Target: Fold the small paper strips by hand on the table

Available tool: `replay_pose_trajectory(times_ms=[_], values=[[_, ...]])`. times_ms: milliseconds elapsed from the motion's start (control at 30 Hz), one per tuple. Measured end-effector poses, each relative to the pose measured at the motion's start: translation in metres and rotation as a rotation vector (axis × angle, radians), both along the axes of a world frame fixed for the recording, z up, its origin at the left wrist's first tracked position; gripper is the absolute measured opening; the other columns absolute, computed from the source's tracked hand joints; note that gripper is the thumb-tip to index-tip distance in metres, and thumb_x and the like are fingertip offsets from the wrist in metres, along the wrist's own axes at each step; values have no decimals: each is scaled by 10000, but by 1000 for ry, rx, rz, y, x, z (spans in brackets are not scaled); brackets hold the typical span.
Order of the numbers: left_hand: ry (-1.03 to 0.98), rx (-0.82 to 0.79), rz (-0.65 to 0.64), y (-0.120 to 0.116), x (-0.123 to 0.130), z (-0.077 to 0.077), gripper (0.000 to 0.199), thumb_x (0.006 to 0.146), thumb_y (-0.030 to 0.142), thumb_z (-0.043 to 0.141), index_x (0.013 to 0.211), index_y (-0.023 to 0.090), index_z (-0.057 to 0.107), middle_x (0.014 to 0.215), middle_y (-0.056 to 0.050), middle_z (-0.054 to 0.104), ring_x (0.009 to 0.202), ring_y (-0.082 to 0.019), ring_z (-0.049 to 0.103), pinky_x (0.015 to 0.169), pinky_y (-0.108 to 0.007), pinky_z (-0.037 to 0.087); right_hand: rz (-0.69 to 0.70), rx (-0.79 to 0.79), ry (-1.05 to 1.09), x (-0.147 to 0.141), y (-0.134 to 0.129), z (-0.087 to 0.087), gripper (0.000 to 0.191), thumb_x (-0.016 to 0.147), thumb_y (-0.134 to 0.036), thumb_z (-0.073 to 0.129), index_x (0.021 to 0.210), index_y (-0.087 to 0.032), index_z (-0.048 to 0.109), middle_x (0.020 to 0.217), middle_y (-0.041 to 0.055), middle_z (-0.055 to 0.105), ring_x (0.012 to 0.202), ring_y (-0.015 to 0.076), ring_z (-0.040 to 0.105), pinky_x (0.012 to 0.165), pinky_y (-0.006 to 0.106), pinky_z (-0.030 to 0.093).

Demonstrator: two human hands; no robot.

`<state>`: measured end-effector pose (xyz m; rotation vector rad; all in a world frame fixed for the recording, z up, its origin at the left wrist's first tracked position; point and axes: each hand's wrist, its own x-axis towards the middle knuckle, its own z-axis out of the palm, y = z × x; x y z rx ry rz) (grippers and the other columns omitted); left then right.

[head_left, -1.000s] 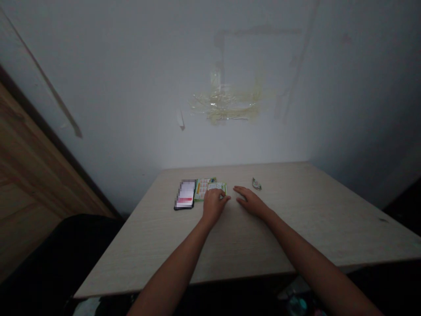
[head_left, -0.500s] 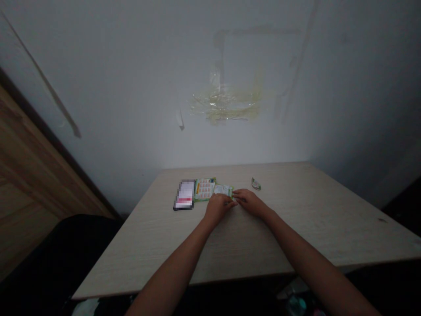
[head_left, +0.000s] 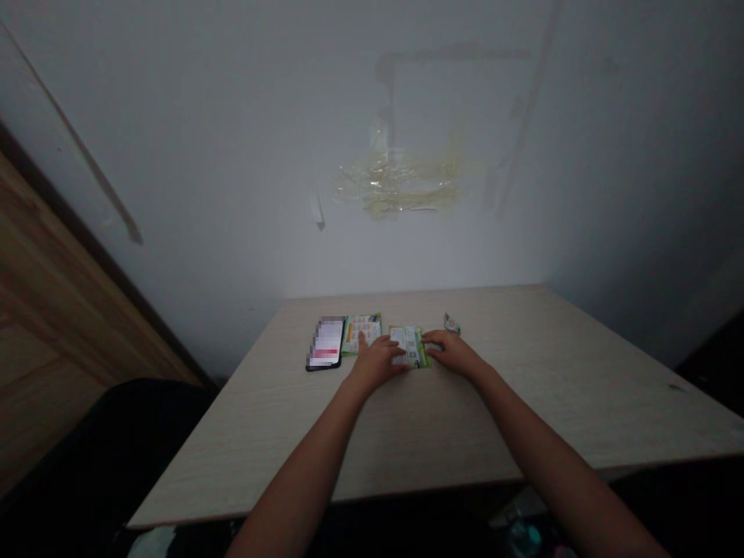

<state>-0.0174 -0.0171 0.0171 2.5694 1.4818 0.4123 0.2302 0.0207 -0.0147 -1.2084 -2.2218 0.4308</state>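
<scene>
On the table lies a green and white printed packet or leaflet (head_left: 411, 341), flat between my hands. My left hand (head_left: 377, 364) rests on its left part with the fingers spread. At the packet's right edge, the fingertips of my right hand (head_left: 456, 353) touch it, slightly apart. To the left is a second green-edged printed sheet (head_left: 365, 325), partly covered by my left thumb. Beside that sheet lies a phone (head_left: 326, 345) with a lit, blurred screen. A small crumpled wrapper (head_left: 452, 323) sits just beyond my right hand.
The pale wooden table (head_left: 453, 434) meets a wall (head_left: 244, 194) at its back edge. Old clear tape (head_left: 407, 186) clings to the wall. A dark object (head_left: 116, 449) stands left of the table, by a wooden panel (head_left: 52, 287).
The packet has shifted right and now lies apart from the other sheet. My left hand has spread its fingers over it; my right hand has moved slightly right.
</scene>
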Motion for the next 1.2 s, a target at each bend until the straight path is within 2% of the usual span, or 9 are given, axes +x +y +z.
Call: replay_pose_trajectory(times_ms=[233,433,700,833,1000,1100,1200], values=[[-10,-88,1,1,-4,5,365,846,488,688,1175,333,697,1345,-49,651,1347,-298,479,1136,-747,-25,29,14,-18,3,6,-9,320,812,-128,617,1091,-183,762,1281,130,668,1185,255,619,1092,443,428],[-41,-69,-2,2,-3,1,338,882,474,647,1161,293,710,1308,-79,672,1319,-284,513,1165,-702,-21,20,-12,35,6,5,-11,424,747,-39,583,1100,-197,758,1299,113,658,1213,244,600,1115,449,410],[-61,-25,-29,5,-4,-4,274,923,413,598,1121,270,719,1236,-72,704,1255,-251,559,1189,-649,39,42,-70,34,8,6,-8,491,684,-9,588,1091,-218,764,1339,94,635,1237,246,585,1126,436,395],[-63,-23,-32,5,-2,-2,248,949,382,550,1058,247,727,1170,-74,720,1198,-249,590,1180,-655,80,84,-98,51,10,5,-6,414,700,-93,674,1080,-228,767,1363,95,617,1236,253,580,1128,436,386],[-92,6,-1,3,3,-3,337,1007,356,412,990,214,718,1074,-76,739,1098,-230,634,1174,-646,143,59,-108,84,8,4,-6,263,766,-277,725,1013,-210,786,1317,116,646,1200,270,598,1106,448,400],[-124,8,23,2,6,-3,359,1020,381,377,1046,233,703,1123,-68,735,1116,-232,629,1171,-654,138,29,-101,120,5,3,-3,209,818,-344,685,936,-210,794,1251,111,684,1156,269,623,1072,463,423],[-154,4,55,-1,9,-1,394,1024,443,348,1134,254,677,1163,-65,730,1146,-236,620,1179,-658,86,27,-117,184,3,-1,3,221,837,-358,661,936,-202,782,1171,96,720,1100,262,646,1026,457,454]])
